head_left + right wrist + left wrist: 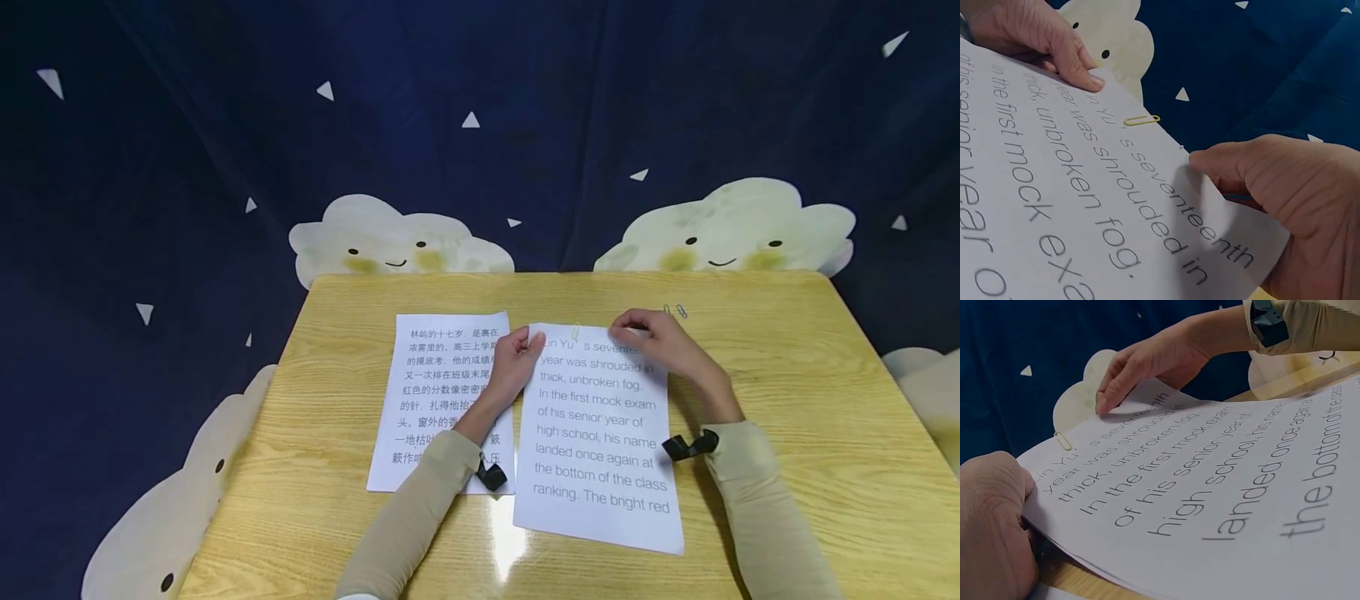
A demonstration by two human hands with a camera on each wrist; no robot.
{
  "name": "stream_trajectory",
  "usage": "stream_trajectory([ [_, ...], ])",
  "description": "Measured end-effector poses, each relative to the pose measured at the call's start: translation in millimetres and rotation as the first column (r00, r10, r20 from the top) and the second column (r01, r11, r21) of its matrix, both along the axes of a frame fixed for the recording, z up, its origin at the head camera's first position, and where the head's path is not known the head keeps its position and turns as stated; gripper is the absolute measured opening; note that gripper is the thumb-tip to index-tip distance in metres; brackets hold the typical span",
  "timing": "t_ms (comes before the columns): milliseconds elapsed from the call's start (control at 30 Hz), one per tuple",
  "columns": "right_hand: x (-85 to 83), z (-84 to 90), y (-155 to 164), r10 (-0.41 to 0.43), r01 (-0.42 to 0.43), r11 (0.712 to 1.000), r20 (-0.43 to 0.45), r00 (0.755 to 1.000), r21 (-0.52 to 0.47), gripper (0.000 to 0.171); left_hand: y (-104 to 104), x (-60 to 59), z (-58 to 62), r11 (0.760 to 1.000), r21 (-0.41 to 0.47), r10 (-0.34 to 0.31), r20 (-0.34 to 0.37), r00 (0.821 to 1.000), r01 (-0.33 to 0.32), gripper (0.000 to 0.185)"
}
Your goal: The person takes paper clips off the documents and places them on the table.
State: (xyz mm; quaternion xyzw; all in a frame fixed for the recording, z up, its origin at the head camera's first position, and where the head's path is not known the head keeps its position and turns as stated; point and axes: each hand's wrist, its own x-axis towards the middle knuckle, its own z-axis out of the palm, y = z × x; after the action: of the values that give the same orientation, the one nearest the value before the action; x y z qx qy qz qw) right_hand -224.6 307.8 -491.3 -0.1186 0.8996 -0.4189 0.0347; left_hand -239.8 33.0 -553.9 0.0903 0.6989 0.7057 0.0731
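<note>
A printed sheet with English text (600,525) is raised at its top, over the table. My left hand (512,371) pinches its upper left corner, thumb on the printed face. At the right part of the top edge, my right hand (671,342) pinches the paper between thumb and fingers. Between the two hands a yellow paper clip (1140,120) sits on the top edge, beside the first line of text. The left wrist view shows a second paper edge just under the sheet (1166,562). A thin blue strip (1238,197) peeks out behind the right hand's fingers.
To the left, a sheet with Chinese text (431,475) lies flat on the wooden table (810,467), partly covered by my left forearm. Two paper clips (681,312) lie beyond my right hand. A dark blue curtain (555,150) with clouds hangs behind the table.
</note>
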Motion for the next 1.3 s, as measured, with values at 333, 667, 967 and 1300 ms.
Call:
stream_trajectory([
  [333, 0.0, -3.5, -10, 0.03, -0.025, 0.998, -0.097, 0.995, 0.049, 0.019, -1, 1.0, 1.3, 1.0, 0.005, -0.007, 0.013, 1.0, 0.007, 0.026],
  [667, 0.4, -5.0, -23, 0.026, -0.022, 0.999, -0.164, 0.986, 0.029, 0.011, 1, 0.2, 0.9, 1.0, 0.013, -0.015, -0.016, 1.0, 0.015, 0.03],
  [967, 3.0, -7.2, -35, 0.007, -0.009, 1.0, -0.202, 0.979, -0.007, 0.011, 1, 0.7, 1.9, 0.999, 0.014, -0.03, 0.003, 1.0, 0.03, 0.029],
  [1300, 3.7, -5.4, -43, 0.015, -0.014, 1.0, -0.232, 0.973, 0.009, 0.01, 0, 0.7, 1.9, 0.999, 0.015, -0.036, -0.013, 0.999, 0.036, 0.03],
])
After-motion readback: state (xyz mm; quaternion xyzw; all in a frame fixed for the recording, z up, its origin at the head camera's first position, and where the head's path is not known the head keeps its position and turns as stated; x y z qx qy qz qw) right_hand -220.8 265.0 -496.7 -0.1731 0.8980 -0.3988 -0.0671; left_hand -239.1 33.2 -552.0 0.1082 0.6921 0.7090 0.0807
